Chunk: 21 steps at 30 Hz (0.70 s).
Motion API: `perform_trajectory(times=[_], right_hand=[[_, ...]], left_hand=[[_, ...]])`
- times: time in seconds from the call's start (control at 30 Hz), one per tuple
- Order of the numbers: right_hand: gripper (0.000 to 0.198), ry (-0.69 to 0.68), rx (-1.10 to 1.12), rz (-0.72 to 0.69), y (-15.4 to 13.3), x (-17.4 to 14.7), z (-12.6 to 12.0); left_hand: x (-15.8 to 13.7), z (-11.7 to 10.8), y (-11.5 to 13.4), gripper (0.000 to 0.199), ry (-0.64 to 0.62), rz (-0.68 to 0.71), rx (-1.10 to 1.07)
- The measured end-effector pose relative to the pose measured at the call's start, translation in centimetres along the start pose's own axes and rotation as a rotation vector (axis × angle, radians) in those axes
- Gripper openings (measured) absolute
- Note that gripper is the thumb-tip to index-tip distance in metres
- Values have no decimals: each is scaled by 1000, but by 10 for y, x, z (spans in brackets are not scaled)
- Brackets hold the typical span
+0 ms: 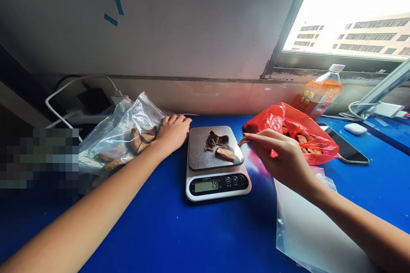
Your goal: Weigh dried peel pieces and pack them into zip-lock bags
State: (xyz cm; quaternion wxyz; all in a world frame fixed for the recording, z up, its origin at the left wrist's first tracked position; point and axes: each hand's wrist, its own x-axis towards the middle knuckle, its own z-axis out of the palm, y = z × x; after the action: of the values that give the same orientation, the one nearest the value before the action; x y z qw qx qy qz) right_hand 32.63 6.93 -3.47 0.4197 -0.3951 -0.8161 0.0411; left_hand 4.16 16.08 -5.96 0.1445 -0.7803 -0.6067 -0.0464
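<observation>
A white kitchen scale (pixel 218 194) stands in the middle, its display seeming to read 7.9. On its metal pan lie a dark, curled dried piece (pixel 215 140) and a flat brown dried slice (pixel 226 153). Just off the pan's right edge, my right hand (pixel 282 153) pinches another brown dried slice (pixel 244 140) between thumb and fingertips. My left hand (pixel 173 131) lies palm down left of the scale, fingers stretched out, against a clear plastic bag (pixel 141 108) of brown dried slices. A red plastic bag (pixel 265 118) with more dried slices sits open behind my right hand.
Under my right forearm lies a clear zip bag (pixel 301 226). Behind the red bag stand a drink bottle (pixel 326 89) and a phone (pixel 350 147), with a white earbud case (pixel 355 128) alongside. White cables (pixel 48 100) run at the back left. A wall closes off the far side.
</observation>
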Motion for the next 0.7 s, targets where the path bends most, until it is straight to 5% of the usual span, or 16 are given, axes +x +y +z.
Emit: perform_trajectory(times=[0.23, 0.4, 0.53, 0.7], right_hand=[[49, -1, -246, -117, -7, 11, -8], [18, 230, -362, 73, 33, -11, -51], [23, 9, -389, 351, 88, -18, -58], [21, -222, -414, 348, 120, -23, -58]], left_hand=[[-2, -4, 0, 28, -6, 7, 40], [0, 0, -1, 32, -6, -2, 34], [2, 3, -2, 34, -4, -12, 23], [2, 2, -2, 35, 1, -10, 12]])
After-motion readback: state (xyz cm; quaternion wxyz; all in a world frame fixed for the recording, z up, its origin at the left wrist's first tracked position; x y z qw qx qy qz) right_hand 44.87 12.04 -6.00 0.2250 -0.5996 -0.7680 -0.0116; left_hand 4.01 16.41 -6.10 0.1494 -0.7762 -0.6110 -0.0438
